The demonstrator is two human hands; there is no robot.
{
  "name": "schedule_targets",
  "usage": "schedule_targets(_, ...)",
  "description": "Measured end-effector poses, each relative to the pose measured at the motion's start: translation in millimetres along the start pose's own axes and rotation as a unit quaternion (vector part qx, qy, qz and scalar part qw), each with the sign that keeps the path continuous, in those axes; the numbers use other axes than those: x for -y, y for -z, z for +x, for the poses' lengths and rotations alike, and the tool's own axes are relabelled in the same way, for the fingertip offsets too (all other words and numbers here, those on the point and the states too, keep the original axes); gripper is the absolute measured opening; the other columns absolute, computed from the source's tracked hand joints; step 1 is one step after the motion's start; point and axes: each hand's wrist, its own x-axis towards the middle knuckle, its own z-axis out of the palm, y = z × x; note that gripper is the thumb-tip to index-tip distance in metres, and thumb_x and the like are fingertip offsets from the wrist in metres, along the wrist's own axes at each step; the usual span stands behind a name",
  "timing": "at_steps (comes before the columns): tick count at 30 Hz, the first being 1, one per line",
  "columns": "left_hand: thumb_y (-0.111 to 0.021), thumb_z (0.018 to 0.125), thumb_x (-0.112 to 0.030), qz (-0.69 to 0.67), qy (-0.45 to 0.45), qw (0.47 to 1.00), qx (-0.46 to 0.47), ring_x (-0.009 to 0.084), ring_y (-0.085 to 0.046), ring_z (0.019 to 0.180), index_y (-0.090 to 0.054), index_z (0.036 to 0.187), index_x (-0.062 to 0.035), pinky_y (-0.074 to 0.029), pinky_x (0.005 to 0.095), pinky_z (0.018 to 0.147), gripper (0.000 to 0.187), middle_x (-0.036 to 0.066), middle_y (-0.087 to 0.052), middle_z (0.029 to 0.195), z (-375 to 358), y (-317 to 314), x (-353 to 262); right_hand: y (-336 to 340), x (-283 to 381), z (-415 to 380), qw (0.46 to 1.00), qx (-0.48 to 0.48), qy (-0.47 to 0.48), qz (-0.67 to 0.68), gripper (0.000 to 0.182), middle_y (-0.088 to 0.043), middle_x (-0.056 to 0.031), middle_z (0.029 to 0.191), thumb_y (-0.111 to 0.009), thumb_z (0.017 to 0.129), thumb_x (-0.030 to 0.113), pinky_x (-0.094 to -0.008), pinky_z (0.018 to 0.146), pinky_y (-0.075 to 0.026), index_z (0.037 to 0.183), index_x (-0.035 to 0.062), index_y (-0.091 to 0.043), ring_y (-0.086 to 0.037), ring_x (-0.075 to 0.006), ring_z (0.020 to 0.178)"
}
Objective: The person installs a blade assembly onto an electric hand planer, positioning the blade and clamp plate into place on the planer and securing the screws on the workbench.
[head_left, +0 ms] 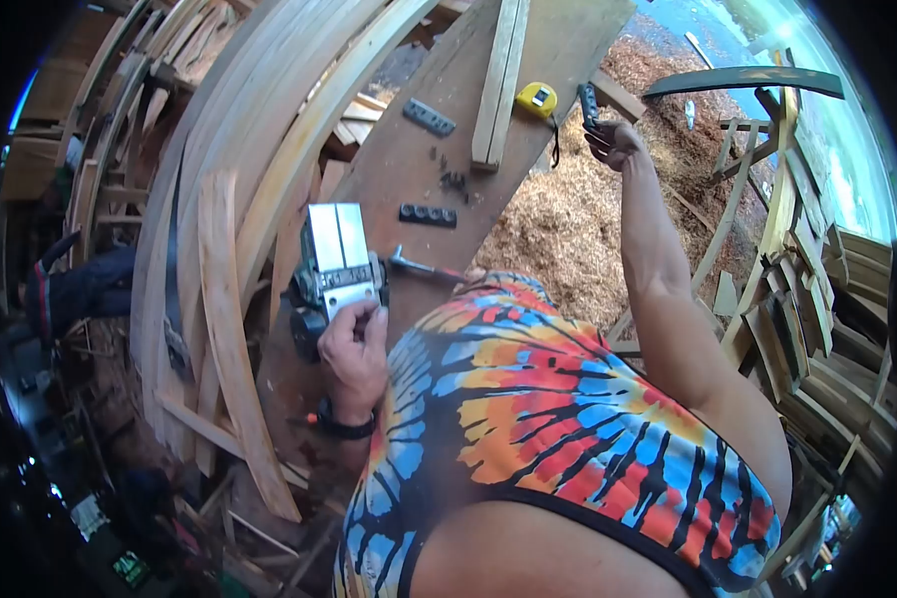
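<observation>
Left hand rests on the near end of an electric planer lying upside down on the brown workboard, its bright metal sole facing up. Fingers curled over the planer's near edge, thumb side pressed to the body; the tool's bulk lies just beyond the fingertips, toward the far side. Grip looks closed on the housing, though how firmly cannot be told. Black wristband on that wrist.

Right hand is raised far out over the board's right edge, arm nearly straight. Fingers bent closed around a small dark object that sticks out past the fingertips on the far side; what it is cannot be made out.

On the board: yellow tape measure just left of the right hand, a pale wooden strip running far to near, two dark blade bars between strip and planer, a metal wrench touching the planer's right side. Curved timber planks on the left; wood shavings on the ground to the right.
</observation>
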Motion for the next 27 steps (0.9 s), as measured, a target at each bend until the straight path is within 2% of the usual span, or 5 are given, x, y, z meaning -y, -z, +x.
schedule_targets(4, -0.068, 0.095, -0.010, -0.017, 0.005, 1.000, 0.014, 0.0180, -0.067, 0.068, -0.068, 0.101, 0.0043, -0.053, 0.0318, 0.065, 0.016, 0.013, -0.069, 0.082, 2.2, -4.5, -9.6, 9.6, -1.0, -26.7, 0.947, 0.228, 0.126, 0.188, 0.027, -0.073, -0.0110, 0.118, -0.058, 0.097, 0.017, -0.0416, 0.088, -0.052, 0.117, 0.0042, -0.069, -0.068, -0.0275, 0.112)
schedule_targets(7, -0.069, 0.094, -0.010, -0.016, 0.017, 0.999, 0.033, 0.0181, -0.067, 0.067, -0.068, 0.102, 0.0039, -0.053, 0.0321, 0.065, 0.016, 0.012, -0.069, 0.083, 1.0, -4.8, -12.2, -2.9, -11.1, -10.0, 0.998, -0.032, 0.021, -0.042, 0.020, -0.076, -0.0082, 0.104, -0.060, 0.095, 0.013, -0.0386, 0.086, -0.052, 0.109, 0.0041, -0.071, -0.070, -0.0209, 0.102)
schedule_targets(12, -0.069, 0.093, -0.011, -0.036, 0.037, 0.998, 0.032, 0.0148, -0.067, 0.071, -0.069, 0.102, 0.0037, -0.053, 0.0314, 0.066, 0.017, 0.010, -0.069, 0.082, 4.6, -4.2, -6.3, -34.1, -23.9, -82.0, 0.970, 0.018, 0.235, -0.057, 0.020, -0.075, -0.0078, 0.098, -0.070, 0.090, 0.009, -0.0294, 0.076, -0.053, 0.108, 0.0012, -0.072, -0.072, -0.0167, 0.092)
schedule_targets(21, -0.057, 0.106, -0.025, -0.402, 0.179, 0.897, 0.040, 0.0146, -0.069, 0.076, -0.053, 0.138, 0.0041, -0.059, 0.0265, 0.065, 0.044, 0.016, -0.071, 0.103, 19.7, 0.8, 2.0, -160.6, -116.4, -243.8, 0.723, 0.269, 0.584, -0.251, 0.018, -0.074, -0.0109, 0.110, -0.078, 0.083, -0.003, -0.0289, 0.081, -0.059, 0.098, 0.0053, -0.078, -0.074, -0.0195, 0.096)
schedule_targets(27, -0.058, 0.104, -0.016, -0.351, 0.159, 0.923, 0.019, 0.0151, -0.071, 0.077, -0.059, 0.134, 0.0053, -0.059, 0.0250, 0.063, 0.036, 0.018, -0.073, 0.106, 10.7, 3.5, -5.9, -179.5, -143.4, -272.7, 0.748, 0.349, 0.523, -0.211, 0.018, -0.072, -0.0156, 0.122, -0.080, 0.081, -0.003, -0.0318, 0.085, -0.060, 0.097, 0.0041, -0.078, -0.073, -0.0256, 0.105)
